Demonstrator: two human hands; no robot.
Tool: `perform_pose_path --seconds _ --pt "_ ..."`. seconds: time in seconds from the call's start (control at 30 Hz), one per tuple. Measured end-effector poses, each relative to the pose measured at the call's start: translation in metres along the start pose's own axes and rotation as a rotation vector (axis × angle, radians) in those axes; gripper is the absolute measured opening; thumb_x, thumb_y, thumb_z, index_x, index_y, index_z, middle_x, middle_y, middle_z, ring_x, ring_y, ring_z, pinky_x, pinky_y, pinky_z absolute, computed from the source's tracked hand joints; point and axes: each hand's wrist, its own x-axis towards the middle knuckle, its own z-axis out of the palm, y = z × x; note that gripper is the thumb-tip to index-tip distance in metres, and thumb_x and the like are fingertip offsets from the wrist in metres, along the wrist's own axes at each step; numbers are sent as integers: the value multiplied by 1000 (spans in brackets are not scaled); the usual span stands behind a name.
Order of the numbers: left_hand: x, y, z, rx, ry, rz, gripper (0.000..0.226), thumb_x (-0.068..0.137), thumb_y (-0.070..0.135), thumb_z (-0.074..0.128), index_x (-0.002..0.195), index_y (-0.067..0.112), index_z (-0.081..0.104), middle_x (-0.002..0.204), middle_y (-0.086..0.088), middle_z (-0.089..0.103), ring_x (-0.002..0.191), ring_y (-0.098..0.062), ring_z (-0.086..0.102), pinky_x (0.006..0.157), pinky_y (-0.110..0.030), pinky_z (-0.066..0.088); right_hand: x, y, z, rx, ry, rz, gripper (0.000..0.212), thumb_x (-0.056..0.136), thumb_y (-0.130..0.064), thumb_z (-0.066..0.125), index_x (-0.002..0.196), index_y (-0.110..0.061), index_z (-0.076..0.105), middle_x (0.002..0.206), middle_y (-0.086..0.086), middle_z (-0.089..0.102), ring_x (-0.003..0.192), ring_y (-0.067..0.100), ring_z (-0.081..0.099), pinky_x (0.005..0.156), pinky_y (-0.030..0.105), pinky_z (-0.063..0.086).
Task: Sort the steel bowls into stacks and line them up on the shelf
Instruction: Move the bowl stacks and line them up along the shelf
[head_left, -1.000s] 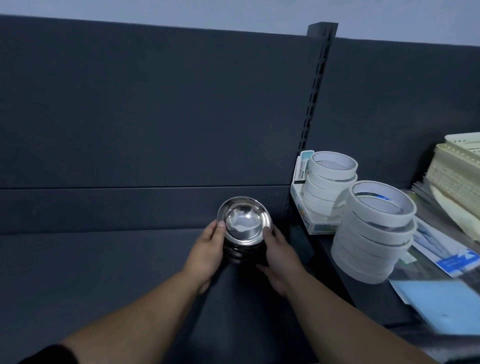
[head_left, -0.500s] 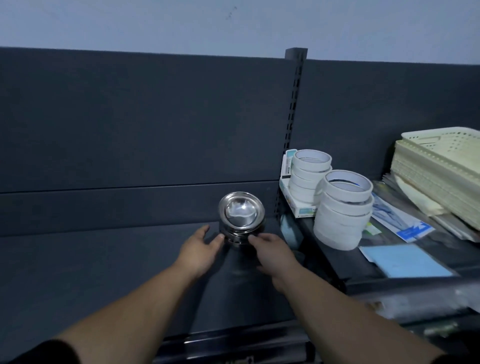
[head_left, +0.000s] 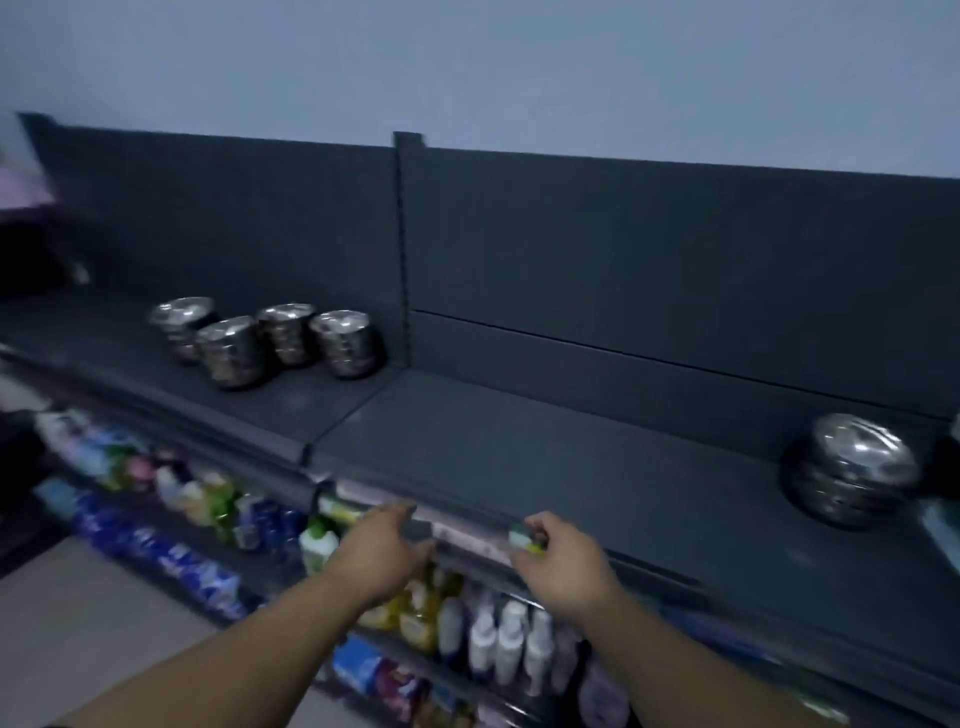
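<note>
One stack of steel bowls (head_left: 852, 470) stands at the far right of the dark shelf (head_left: 545, 457). Several more bowl stacks (head_left: 270, 340) sit in a cluster on the left shelf section, close to the upright divider. My left hand (head_left: 379, 553) and my right hand (head_left: 558, 561) hover in front of the shelf's front edge, both empty with fingers loosely spread. They are well clear of every stack. The picture is blurred by motion.
Below the shelf, a lower tier holds many bottles (head_left: 498, 639) and packets (head_left: 156, 551). A slotted upright post (head_left: 402, 249) divides the two shelf sections. Grey floor (head_left: 78, 639) shows at the lower left.
Both hands have let go of the bowl stack and pulled back to the shelf edge. The view has swung left, so the stack now sits far right and the other stacks appear.
</note>
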Motion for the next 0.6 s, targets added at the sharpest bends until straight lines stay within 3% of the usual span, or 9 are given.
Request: perform_pose_path --seconds 0.1,0.27,0.43,0.6 --pt "-38 -90 -52 50 53 -128 65 89 43 58 146 20 35 146 -6 44 129 -20 47 101 -26 38 -10 -65 63 -88 -89 -129 47 83 -49 56 126 -30 53 121 -5 60 96 15 62 79 27 48" --pt "-94 -201 -110 122 137 -314 64 88 41 59 145 21 35 146 -5 43 132 -20 44 105 -23 34 -17 -156 152 -178 -258 -302 49 82 -48 54 128 -32 51 128 -3 57 112 19 57 90 30 48" --pt "-120 -270 -134 127 169 -460 63 89 43 58 144 23 36 148 -2 40 132 -18 43 108 -23 33 -5 -211 214 -231 -377 -428 45 85 -49 54 126 -32 51 129 -6 53 103 13 58 84 27 49" --pt "-101 -318 -160 143 213 -565 63 89 44 57 145 25 34 149 0 37 132 -18 43 107 -28 36 36 -262 262 -252 -438 -532 47 86 -48 55 129 -30 48 127 -4 54 111 16 56 91 33 49"
